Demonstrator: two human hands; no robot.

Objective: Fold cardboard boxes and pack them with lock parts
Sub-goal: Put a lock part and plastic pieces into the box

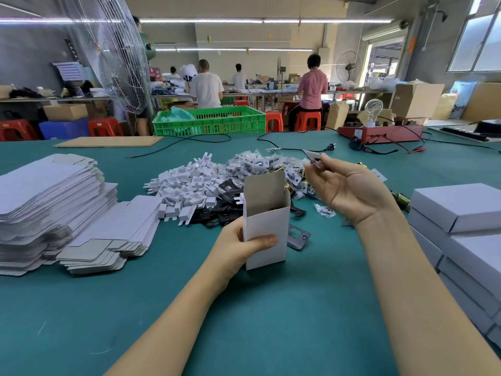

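A wide teal worktable [244, 308] is filling most of the frame, with a workshop and other people working far off along the top. At the left edge, a tall stack of flat box blanks [51, 202] is lying unfolded, and at the right edge finished white boxes [458, 210] are sitting piled. In the middle of the frame, a heap of lock parts [217, 183] is spreading across the table: white card inserts, dark metal plates, small bagged screws and some brass pieces. Just below that heap, the left hand [244, 249] is gripping a folded white carton [267, 226], thumb across its front face and fingers curled behind, keeping it upright with the top flap standing open; something dark is showing inside. To the right and slightly higher, the right hand [344, 188] is pinching a small flat card-backed part [314, 158] between fingertips and thumb, palm facing the camera, near the carton's mouth but not over it. To do this step well, the person should probably be steadying the carton without squeezing its walls inward, turning the part edge-down, and sliding it in beside the contents so that the flap can close flat.
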